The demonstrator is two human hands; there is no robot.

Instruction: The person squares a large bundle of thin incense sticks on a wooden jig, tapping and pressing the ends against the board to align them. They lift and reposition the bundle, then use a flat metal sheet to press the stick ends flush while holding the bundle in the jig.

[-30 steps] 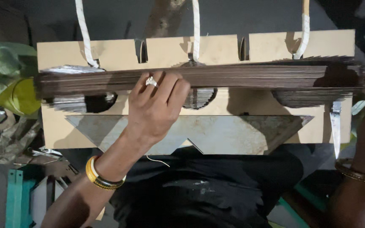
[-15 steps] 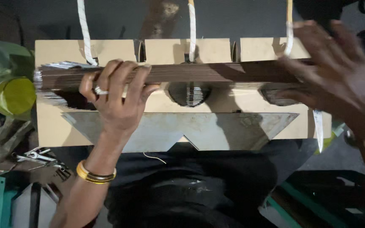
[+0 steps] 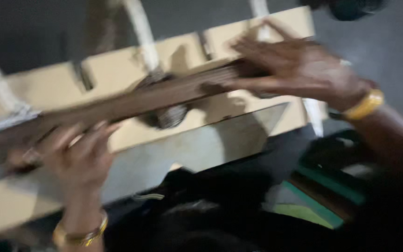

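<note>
Both hands on the dark bundle, one at each end, across the notched board.

Your left hand (image 3: 78, 156) curls its fingers over the near-left end of the bundle (image 3: 164, 95), and your right hand (image 3: 299, 70) closes loosely on the far-right end, fingers spread along it; the blur makes it hard to tell how firm either grip is. The bundle lies on the pale board (image 3: 173, 51), between the slots at the board's far edge and the grey wedge-shaped plate (image 3: 211, 144) fixed to its near face. White cords (image 3: 141, 28) run up from the slots. As for progress, the bundle looks seated across the board but not yet tied or released, since both hands hold it. Its long axis runs left to right, tilted in this view so the right end sits farther and higher than the left.
</note>
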